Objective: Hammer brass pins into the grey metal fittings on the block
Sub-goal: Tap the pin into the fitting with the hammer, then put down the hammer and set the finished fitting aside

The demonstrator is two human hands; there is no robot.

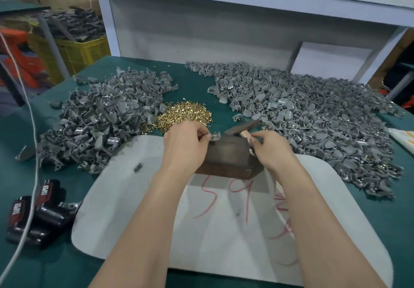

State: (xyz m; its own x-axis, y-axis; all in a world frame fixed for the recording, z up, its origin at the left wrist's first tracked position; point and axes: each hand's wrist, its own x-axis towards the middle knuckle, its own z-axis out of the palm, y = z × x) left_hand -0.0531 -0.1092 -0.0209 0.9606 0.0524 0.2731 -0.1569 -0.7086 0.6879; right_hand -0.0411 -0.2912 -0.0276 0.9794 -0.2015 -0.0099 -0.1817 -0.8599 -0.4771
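A dark wooden block (228,155) stands on a white mat (139,198) in the middle of the table. At the block's far left corner my left hand (186,144) pinches a small grey metal fitting (215,135). My right hand (271,148) grips the pale wooden handle of a hammer (243,128), whose dark head hovers over the block's far edge. A heap of brass pins (186,117) lies just beyond my left hand. Whether a pin sits in the fitting cannot be made out.
Large piles of grey fittings lie at the left (105,119) and right (313,119) of the green table. Black battery packs (33,213) and a white cable (31,153) sit at the near left. A white shelf unit (224,25) stands behind.
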